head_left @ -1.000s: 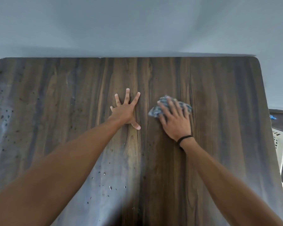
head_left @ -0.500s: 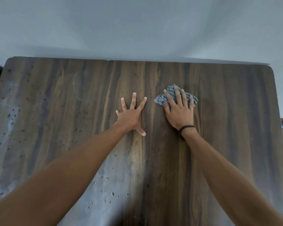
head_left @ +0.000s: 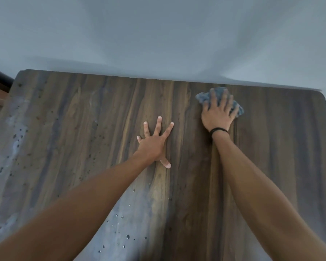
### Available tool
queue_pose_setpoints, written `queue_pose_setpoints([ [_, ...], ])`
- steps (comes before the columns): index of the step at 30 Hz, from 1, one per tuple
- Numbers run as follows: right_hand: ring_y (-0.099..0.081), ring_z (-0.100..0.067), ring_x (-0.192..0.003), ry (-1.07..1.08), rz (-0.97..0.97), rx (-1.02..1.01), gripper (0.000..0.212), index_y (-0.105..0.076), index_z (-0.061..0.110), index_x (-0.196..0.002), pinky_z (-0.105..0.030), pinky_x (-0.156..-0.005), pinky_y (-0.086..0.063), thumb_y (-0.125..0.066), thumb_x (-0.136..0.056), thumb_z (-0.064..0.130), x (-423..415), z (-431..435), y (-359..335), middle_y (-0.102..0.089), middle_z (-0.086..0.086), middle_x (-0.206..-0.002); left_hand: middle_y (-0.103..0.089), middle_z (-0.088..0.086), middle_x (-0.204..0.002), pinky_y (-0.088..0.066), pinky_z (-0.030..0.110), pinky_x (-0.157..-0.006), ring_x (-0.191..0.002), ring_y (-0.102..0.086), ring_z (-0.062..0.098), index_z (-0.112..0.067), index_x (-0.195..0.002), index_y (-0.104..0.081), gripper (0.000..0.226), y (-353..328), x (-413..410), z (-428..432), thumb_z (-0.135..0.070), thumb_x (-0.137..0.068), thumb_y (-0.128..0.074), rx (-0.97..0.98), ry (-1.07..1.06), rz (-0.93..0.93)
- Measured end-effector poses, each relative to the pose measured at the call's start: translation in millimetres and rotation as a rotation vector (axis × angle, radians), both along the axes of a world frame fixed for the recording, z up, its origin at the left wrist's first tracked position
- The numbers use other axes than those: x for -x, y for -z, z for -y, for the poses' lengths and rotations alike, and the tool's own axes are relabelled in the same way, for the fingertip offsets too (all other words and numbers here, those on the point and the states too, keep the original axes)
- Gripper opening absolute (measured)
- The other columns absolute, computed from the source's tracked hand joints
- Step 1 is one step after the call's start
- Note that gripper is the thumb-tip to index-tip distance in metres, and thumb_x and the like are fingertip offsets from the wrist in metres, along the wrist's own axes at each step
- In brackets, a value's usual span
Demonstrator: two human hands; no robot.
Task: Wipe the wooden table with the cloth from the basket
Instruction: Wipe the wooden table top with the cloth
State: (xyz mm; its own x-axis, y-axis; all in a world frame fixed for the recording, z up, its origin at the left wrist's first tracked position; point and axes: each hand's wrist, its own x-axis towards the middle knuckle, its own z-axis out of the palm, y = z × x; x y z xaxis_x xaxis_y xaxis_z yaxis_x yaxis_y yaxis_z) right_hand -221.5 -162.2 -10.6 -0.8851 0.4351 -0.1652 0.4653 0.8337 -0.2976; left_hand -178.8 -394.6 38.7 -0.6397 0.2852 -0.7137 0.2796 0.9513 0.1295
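The dark wooden table (head_left: 271, 157) fills the lower part of the head view. A crumpled blue-grey cloth (head_left: 203, 97) lies near the table's far edge, right of centre. My right hand (head_left: 217, 113), with a black band at the wrist, presses flat on the cloth with straight fingers. My left hand (head_left: 154, 142) rests flat on the bare wood in the middle, fingers spread, holding nothing. The basket is out of view.
Water droplets (head_left: 120, 232) and pale wet smears lie on the near left part of the table, with dark specks along the left side (head_left: 17, 136). A plain grey wall (head_left: 158, 34) stands right behind the far edge.
My right hand has pushed the cloth away from me, from the table's middle up to its far edge. My left hand has stayed flat in the same place.
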Motion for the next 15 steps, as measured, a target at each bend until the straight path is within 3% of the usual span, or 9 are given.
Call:
queue_pose_setpoints([
  [2, -0.008, -0.025, -0.156, -0.206, -0.062, -0.032, 0.054, -0.023, 0.043, -0.158, -0.053, -0.123, 0.004, -0.025, -0.104, 0.052, -6, -3, 4, -0.013, 0.001, -0.169, 0.053, -0.005, -0.148, -0.015, 0.077, -0.109, -0.140, 0.033, 0.051, -0.048, -0.145, 0.034, 0.156, 1, 0, 0, -0.057, -0.054, -0.092, -0.002, 0.002, 0.000],
  [3, -0.010, -0.025, -0.155, -0.199, -0.079, -0.034, 0.054, -0.024, 0.043, -0.157, -0.053, -0.123, 0.002, -0.025, -0.104, 0.052, -5, -13, 5, -0.015, 0.002, -0.169, 0.053, -0.005, -0.148, -0.015, 0.077, -0.109, -0.140, 0.033, 0.051, -0.048, -0.145, 0.034, 0.156, 2, 0, -1, -0.057, -0.054, -0.092, 0.000, 0.003, -0.006],
  [6, -0.007, -0.027, -0.156, 0.148, -0.031, 0.026, 0.056, -0.024, 0.040, -0.158, -0.056, -0.123, 0.002, -0.025, -0.103, 0.050, 15, -25, 1, -0.012, -0.002, -0.169, 0.054, -0.004, -0.148, -0.015, 0.077, -0.109, -0.140, 0.033, 0.052, -0.048, -0.145, 0.035, 0.156, 1, 1, -1, -0.057, -0.054, -0.091, 0.014, -0.002, -0.002],
  [7, -0.005, -0.028, -0.156, 0.152, -0.008, 0.030, 0.056, -0.023, 0.039, -0.158, -0.056, -0.122, 0.005, -0.025, -0.103, 0.050, 18, -18, 0, -0.010, -0.003, -0.170, 0.054, -0.004, -0.148, -0.015, 0.077, -0.109, -0.140, 0.033, 0.052, -0.048, -0.144, 0.035, 0.156, 1, 1, -1, -0.058, -0.054, -0.091, 0.015, 0.000, 0.001],
  [10, -0.007, -0.026, -0.155, -0.141, -0.055, -0.019, 0.056, -0.024, 0.041, -0.158, -0.055, -0.122, 0.005, -0.024, -0.103, 0.051, 15, -10, 7, -0.013, 0.001, -0.169, 0.054, -0.004, -0.147, -0.014, 0.077, -0.109, -0.139, 0.034, 0.052, -0.047, -0.144, 0.036, 0.156, 4, 1, -2, -0.058, -0.054, -0.091, 0.008, 0.010, -0.003],
  [14, -0.007, -0.025, -0.156, 0.057, -0.026, 0.033, 0.058, -0.024, 0.040, -0.158, -0.055, -0.123, 0.004, -0.024, -0.101, 0.052, 31, -19, 5, -0.012, 0.000, -0.169, 0.055, -0.004, -0.146, -0.013, 0.077, -0.109, -0.138, 0.035, 0.051, -0.048, -0.143, 0.037, 0.155, 5, 2, -1, -0.059, -0.055, -0.090, 0.025, 0.007, -0.007],
  [15, -0.006, -0.026, -0.156, 0.007, -0.018, 0.020, 0.058, -0.023, 0.040, -0.158, -0.055, -0.123, 0.006, -0.024, -0.102, 0.052, 33, -13, 6, -0.012, 0.000, -0.169, 0.055, -0.004, -0.146, -0.013, 0.077, -0.109, -0.139, 0.035, 0.051, -0.048, -0.143, 0.037, 0.156, 5, 3, -1, -0.060, -0.054, -0.090, 0.024, 0.010, -0.004],
])
